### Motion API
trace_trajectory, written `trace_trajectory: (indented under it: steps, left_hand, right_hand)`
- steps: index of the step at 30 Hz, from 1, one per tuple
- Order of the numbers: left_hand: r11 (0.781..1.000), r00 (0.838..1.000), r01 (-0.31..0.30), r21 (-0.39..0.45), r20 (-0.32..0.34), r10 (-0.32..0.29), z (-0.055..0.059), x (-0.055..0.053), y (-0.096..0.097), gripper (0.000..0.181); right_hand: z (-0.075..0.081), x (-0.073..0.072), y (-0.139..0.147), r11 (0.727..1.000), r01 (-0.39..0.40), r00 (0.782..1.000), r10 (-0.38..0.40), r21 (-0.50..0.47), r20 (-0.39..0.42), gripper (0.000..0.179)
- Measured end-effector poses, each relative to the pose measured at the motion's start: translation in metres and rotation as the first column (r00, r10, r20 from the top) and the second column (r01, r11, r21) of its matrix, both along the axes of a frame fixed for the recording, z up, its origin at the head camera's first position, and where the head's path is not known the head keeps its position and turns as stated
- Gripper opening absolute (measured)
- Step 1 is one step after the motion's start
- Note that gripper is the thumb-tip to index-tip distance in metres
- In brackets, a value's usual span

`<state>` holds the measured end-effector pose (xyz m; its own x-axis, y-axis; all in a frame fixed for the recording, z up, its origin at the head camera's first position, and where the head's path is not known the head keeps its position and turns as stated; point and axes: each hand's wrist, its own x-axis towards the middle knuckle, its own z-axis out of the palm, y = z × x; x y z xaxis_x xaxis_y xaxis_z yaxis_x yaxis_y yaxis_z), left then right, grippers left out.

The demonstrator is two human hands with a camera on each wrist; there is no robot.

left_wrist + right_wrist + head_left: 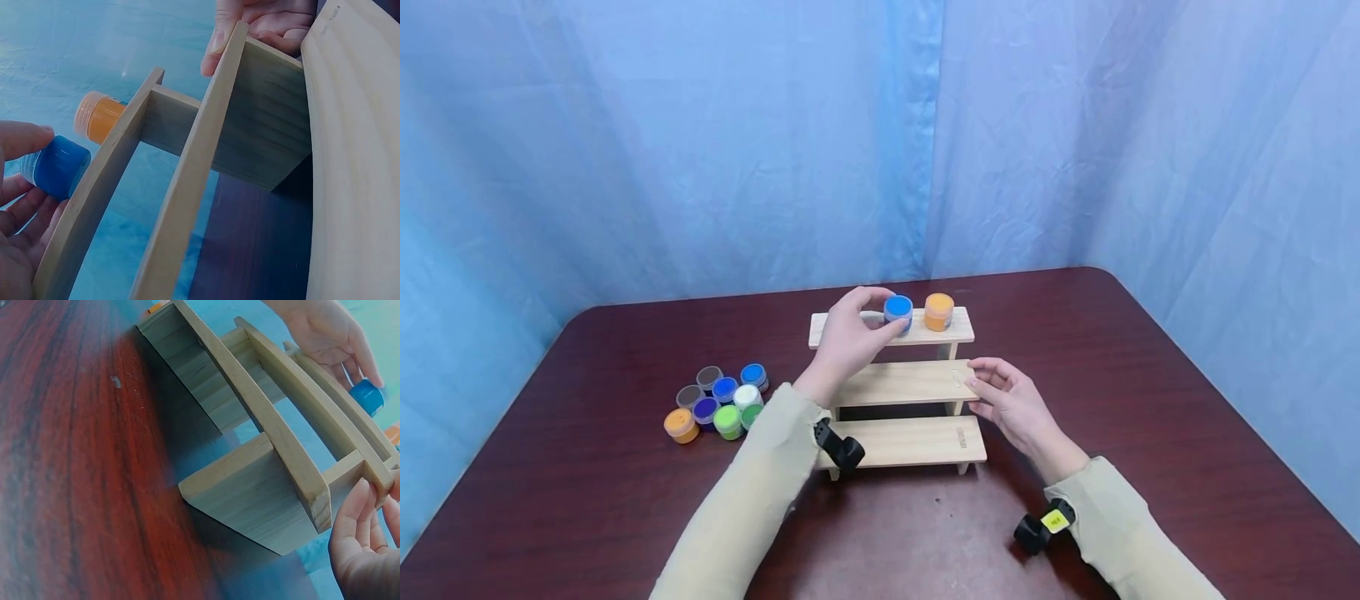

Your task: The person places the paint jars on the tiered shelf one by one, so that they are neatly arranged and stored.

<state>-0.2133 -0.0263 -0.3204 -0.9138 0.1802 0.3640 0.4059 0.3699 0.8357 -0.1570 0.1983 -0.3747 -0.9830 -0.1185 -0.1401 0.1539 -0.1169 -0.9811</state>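
Note:
A three-step wooden shelf point(902, 442) stands on the table. Over its top step, my left hand point(852, 335) pinches a small blue paint jar point(898, 307) between thumb and fingers; the left wrist view shows the jar point(61, 165) close to the board. Just right of it, an orange paint jar point(938, 314) sits on the same step. With thumb and fingertips, my right hand point(1017, 414) grips the right end of the middle step. In the right wrist view, the fingers point(351, 512) meet that board's end.
Left of the shelf, several paint jars stand in a cluster on the dark red table point(587, 500), among them another orange jar point(681, 426), a light green jar point(728, 422) and a white jar point(747, 397). Blue curtains point(737, 150) hang behind the table and along its sides.

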Motion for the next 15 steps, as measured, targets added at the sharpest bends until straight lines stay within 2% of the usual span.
trace_trajectory:
  steps: [5,15]
  left_hand:
    - [0.999,1.000,0.000,-0.038,0.006,0.000,0.0011,-0.0008,0.0036,0.036]
    - [0.999,1.000,0.008,-0.053,-0.006,-0.009,0.0007,-0.0038,0.0070,0.034]
  right_hand:
    - [-0.0006,0.0008,-0.0004,1.000,-0.008,1.000,0.008,-0.003,0.005,0.022]
    - [0.0008,0.0008,-0.0007,1.000,-0.012,1.000,0.012,0.001,0.003,0.022]
